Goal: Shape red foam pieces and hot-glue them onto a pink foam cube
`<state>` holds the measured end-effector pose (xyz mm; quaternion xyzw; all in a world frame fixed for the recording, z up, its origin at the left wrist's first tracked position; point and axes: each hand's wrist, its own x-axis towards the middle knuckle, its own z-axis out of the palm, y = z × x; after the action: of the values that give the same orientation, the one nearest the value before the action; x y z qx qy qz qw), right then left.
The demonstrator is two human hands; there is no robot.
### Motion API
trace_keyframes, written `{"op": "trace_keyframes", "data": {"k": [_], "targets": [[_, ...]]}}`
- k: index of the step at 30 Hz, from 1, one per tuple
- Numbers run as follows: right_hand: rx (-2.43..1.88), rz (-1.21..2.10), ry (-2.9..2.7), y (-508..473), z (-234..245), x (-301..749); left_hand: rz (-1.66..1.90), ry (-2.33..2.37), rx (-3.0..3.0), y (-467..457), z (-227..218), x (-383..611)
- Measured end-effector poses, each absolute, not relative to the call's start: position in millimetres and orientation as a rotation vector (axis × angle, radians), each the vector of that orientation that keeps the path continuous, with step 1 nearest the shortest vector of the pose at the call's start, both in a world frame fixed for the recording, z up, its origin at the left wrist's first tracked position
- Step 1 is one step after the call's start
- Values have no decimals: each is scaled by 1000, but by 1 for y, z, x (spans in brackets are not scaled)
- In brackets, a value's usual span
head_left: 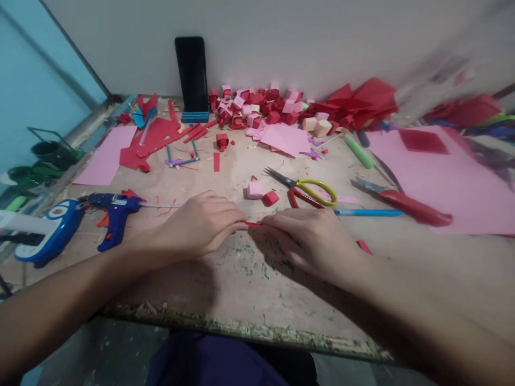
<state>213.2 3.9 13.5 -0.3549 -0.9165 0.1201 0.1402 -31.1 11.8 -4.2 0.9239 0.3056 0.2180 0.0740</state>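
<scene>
Grip of left hand [201,222] pinched narrow on one end of red strip [253,223]; right hand [314,241] pinched on other end. Strip held low over counter [241,279], long axis left-right, bridging the 2 hands, equally near both.

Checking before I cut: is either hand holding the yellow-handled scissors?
No, the scissors lie on the table just beyond the right hand, while it and the left hand pinch a thin red strip.

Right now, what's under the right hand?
A thin red strip runs from the right hand to the left hand; a red scrap pokes out. The table beneath is covered.
</scene>
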Motion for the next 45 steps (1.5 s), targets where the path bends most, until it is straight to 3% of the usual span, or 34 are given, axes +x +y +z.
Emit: {"op": "trace_keyframes", "data": {"k": [34, 45], "targets": [[-1134, 331, -2522, 3, 16, 217, 835, 1104, 2522, 10, 5, -31], [-1103, 363, -2504, 6, 16, 219, 909, 1176, 1992, 9, 10, -30]]}}
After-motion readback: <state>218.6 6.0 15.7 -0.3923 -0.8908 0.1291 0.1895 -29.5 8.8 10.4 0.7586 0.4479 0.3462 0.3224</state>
